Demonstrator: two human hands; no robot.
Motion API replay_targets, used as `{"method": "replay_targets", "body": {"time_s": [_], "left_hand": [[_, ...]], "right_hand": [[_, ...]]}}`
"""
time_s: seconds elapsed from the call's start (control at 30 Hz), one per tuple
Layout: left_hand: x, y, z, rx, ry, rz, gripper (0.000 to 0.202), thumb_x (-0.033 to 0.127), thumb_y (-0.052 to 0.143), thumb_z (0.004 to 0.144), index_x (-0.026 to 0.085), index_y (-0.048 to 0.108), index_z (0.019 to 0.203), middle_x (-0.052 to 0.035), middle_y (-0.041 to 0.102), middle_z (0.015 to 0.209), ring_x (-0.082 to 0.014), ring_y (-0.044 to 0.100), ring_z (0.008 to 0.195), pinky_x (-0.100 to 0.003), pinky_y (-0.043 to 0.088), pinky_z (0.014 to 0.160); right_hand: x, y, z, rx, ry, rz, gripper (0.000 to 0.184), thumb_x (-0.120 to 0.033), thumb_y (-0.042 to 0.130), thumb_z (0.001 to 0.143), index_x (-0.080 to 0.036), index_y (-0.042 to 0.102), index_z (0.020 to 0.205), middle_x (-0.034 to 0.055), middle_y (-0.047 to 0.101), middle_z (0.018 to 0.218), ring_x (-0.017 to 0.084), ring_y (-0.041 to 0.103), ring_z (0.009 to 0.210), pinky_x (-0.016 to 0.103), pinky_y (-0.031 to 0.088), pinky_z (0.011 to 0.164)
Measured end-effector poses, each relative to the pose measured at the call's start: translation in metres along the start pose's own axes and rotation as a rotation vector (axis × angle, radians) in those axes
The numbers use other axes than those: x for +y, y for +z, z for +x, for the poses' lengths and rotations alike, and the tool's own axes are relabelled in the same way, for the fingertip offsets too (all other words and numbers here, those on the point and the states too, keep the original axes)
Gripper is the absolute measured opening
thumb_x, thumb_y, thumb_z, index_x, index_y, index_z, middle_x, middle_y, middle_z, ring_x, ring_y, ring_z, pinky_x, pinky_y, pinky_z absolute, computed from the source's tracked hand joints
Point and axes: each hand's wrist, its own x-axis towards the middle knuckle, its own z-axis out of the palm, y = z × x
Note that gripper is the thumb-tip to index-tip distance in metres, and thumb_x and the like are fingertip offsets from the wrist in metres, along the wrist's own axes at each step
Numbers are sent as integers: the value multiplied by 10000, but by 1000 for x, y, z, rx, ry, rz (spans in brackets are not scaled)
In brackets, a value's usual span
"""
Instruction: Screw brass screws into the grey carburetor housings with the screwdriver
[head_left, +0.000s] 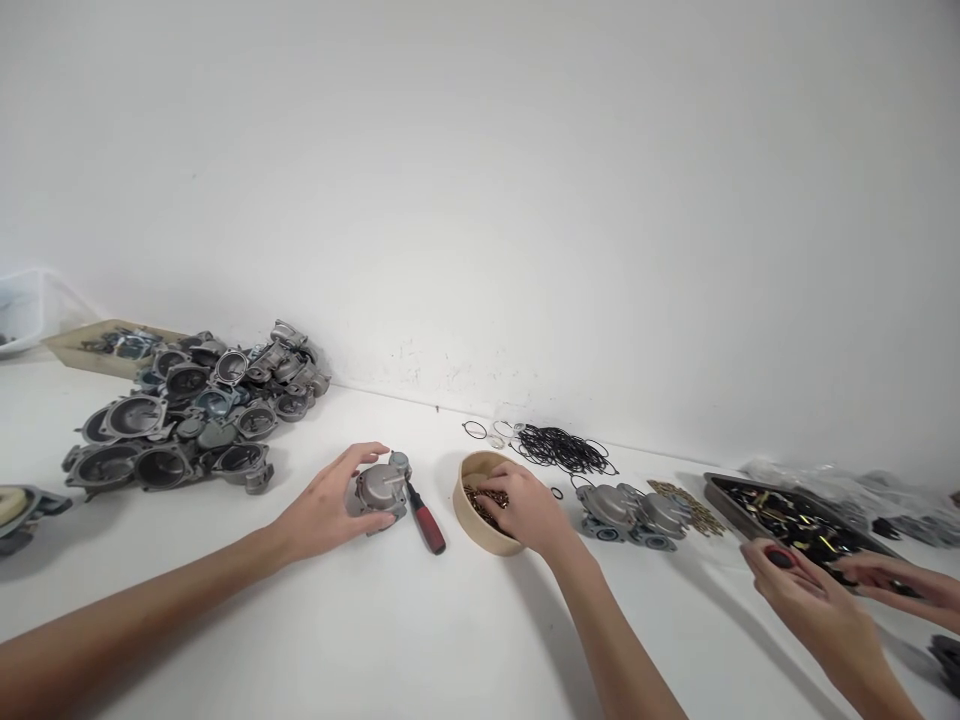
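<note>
My left hand (326,505) grips a grey cast-metal housing (382,488) with a round domed cover, thumb at its near side and fingers round the far side. Against the housing's right side lies a screwdriver (428,525) with a red and black handle. My right hand (525,505) reaches into a round tan bowl (484,541) of small brass-coloured screws (480,500). Its fingers are bent in among the screws, and their tips are partly hidden, so what they pinch cannot be made out.
Many similar housings (161,465) are heaped at left, near a tan tray (82,350). Black rubber rings (566,450) lie behind the bowl. At right are joined housings (634,515), small brass parts (686,505), and a dark tray (795,520) where another person's hands (817,605) work.
</note>
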Motion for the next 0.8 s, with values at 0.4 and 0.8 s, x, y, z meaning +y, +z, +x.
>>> {"method": "replay_targets", "body": {"time_s": [0.4, 0.8], "left_hand": [[-18, -37, -32, -185, 90, 65, 779, 372, 859, 779, 355, 522, 1481, -48, 773, 1332, -319, 708, 1228, -479, 604, 1096], [3, -17, -51, -138, 4, -250, 551, 298, 813, 860, 301, 586, 1362, -37, 731, 1317, -264, 727, 1195, -452, 550, 1186]], "right_hand": [[-4, 2, 4, -26, 16, -12, 311, -185, 636, 910, -294, 869, 1085, 85, 792, 1171, 276, 712, 1077, 366, 543, 903], [-4, 4, 11, 6, -8, 16, 239, -160, 645, 886, -253, 862, 924, 60, 830, 1028, 253, 741, 959, 359, 556, 865]]}}
